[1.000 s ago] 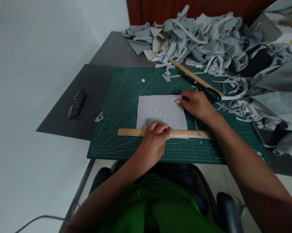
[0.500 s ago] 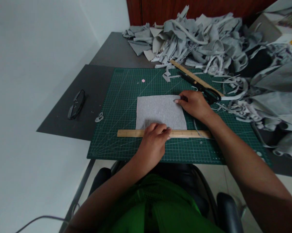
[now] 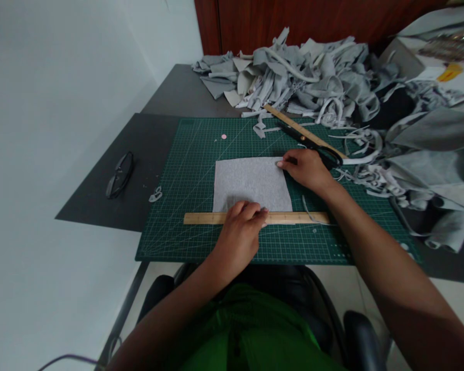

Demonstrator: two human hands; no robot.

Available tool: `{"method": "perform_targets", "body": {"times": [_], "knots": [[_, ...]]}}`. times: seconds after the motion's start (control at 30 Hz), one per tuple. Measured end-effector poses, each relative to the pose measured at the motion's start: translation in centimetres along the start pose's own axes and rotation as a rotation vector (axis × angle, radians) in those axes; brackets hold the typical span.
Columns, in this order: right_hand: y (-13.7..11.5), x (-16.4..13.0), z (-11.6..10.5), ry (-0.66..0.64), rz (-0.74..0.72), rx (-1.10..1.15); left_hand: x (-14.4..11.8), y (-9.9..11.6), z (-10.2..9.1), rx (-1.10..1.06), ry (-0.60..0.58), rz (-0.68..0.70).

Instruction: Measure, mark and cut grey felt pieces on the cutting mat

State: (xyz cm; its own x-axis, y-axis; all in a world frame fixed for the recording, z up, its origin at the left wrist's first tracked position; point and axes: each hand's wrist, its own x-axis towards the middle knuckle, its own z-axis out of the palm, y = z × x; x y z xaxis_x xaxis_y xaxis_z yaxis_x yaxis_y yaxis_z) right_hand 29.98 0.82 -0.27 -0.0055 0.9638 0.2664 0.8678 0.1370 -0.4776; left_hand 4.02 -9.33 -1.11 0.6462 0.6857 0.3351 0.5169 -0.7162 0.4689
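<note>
A light grey piece of fabric lies flat on the green cutting mat. Across its near edge runs a wooden ruler, which my left hand presses down with bent fingers. My right hand pinches the fabric's far right corner between thumb and fingers. Just beyond that hand rest black-handled scissors, alongside a second wooden ruler set at a slant. A thin fabric strip crosses the near ruler's right part.
Grey fabric scraps are heaped at the back and down the right side. Black-framed glasses lie on the dark table to the left. A small pink disc sits on the mat. At the back right is a box.
The whole view has shifted, so the mat and hands appear slightly lower and further left. Both hands keep nearly the same places on the ruler and the fabric corner.
</note>
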Motion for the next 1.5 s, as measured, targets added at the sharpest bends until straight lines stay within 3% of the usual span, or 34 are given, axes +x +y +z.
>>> {"method": "perform_targets", "body": {"times": [0.3, 0.6, 0.8, 1.03, 1.17, 1.23, 1.33, 1.4, 1.5], "knots": [[0.6, -0.1, -0.3, -0.050, -0.003, -0.012, 0.2, 0.2, -0.3, -0.002, -0.023, -0.014], [0.6, -0.3, 0.1, -0.036, -0.027, -0.038, 0.4, 0.4, -0.1, -0.029, 0.047, -0.093], [0.5, -0.2, 0.1, -0.041, -0.016, -0.027, -0.1, 1.2, -0.2, 0.166, 0.042, -0.119], [0.6, -0.1, -0.2, 0.050, 0.071, -0.046, -0.6, 1.3, 0.4, 0.334, 0.070, -0.229], [-0.8, -0.8, -0.2, 0.128, -0.026, -0.051, -0.5, 1.2, 0.3, 0.334, 0.042, -0.247], [-1.9, -1.4, 0.1, 0.095, -0.185, -0.003, -0.5, 1.2, 0.2, 0.337, 0.037, -0.254], [-3.7, -2.5, 0.9, -0.095, -0.429, -0.028, -0.5, 1.3, 0.0, 0.349, 0.033, -0.264], [-4.5, -3.1, 1.4, -0.237, -0.454, -0.089, -0.5, 1.3, 0.0, 0.357, 0.027, -0.271], [-4.7, -3.4, 1.8, -0.352, -0.365, -0.145, -0.5, 1.3, 0.0, 0.365, 0.022, -0.274]]}}
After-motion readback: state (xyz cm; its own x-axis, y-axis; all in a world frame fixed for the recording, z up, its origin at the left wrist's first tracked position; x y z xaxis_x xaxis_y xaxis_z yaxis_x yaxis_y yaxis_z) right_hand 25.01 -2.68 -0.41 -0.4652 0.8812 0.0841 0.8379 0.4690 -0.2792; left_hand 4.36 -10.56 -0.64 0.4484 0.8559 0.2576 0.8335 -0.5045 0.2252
